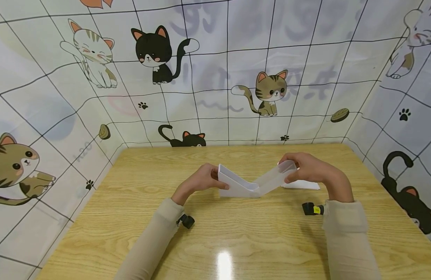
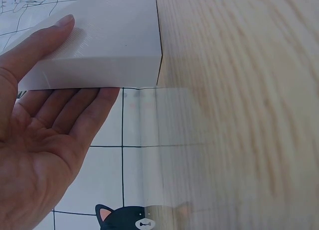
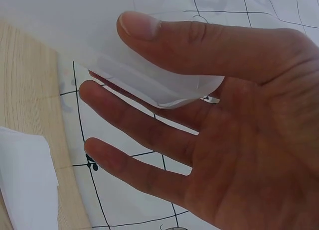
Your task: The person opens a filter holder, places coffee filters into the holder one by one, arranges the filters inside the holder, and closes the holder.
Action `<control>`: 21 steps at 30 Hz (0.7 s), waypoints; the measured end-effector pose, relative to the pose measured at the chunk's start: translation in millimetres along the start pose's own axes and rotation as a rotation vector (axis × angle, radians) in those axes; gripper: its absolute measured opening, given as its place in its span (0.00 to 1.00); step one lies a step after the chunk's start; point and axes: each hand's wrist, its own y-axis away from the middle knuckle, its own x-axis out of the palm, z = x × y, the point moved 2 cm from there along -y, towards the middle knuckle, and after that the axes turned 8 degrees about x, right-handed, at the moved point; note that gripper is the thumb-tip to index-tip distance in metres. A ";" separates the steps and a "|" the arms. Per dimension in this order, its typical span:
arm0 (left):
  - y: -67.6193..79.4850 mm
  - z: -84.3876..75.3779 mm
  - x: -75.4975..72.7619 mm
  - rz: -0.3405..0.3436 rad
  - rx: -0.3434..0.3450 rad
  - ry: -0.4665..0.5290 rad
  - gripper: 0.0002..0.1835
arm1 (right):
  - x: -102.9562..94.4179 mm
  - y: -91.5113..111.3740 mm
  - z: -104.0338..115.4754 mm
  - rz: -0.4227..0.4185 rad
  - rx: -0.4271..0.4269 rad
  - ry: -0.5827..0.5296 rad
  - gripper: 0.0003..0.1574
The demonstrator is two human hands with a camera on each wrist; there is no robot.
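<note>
My left hand point(image 1: 203, 178) grips a white box point(image 1: 236, 187) by its left end, thumb on the near face and fingers on the opposite side. In the left wrist view the box point(image 2: 112, 28) shows smooth white faces and a straight edge. My right hand point(image 1: 310, 168) pinches the raised right end of a translucent plastic cover point(image 1: 270, 181). This cover slants down leftward and meets the box's low end, so the two form a shallow V. In the right wrist view the thumb lies across the cover point(image 3: 94, 46), the index finger is partly hidden behind it, and the other fingers are spread.
A flat white folded piece point(image 1: 303, 185) lies on the wooden table point(image 1: 236, 237), behind and below my right hand. A cloth with cat drawings point(image 1: 215, 77) hangs at the back and both sides. Each wrist carries a small black camera point(image 1: 308, 209).
</note>
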 end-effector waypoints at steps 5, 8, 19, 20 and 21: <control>0.8 -0.6 -0.3 0.003 0.007 0.004 0.18 | 0.1 -0.2 0.2 0.010 -0.005 0.002 0.30; 0.8 -0.4 -0.2 0.003 0.011 0.005 0.18 | -0.2 1.0 0.6 0.015 -0.007 0.003 0.32; 0.6 -0.6 0.0 -0.002 0.005 0.000 0.17 | -9.5 13.4 -14.5 0.138 0.025 -0.146 0.48; 0.6 -1.0 0.1 -0.002 0.005 -0.001 0.17 | -11.2 15.1 -18.0 0.147 0.030 -0.160 0.48; 0.6 -1.4 0.2 -0.001 0.006 -0.002 0.18 | -12.9 16.5 -21.6 0.148 0.032 -0.158 0.47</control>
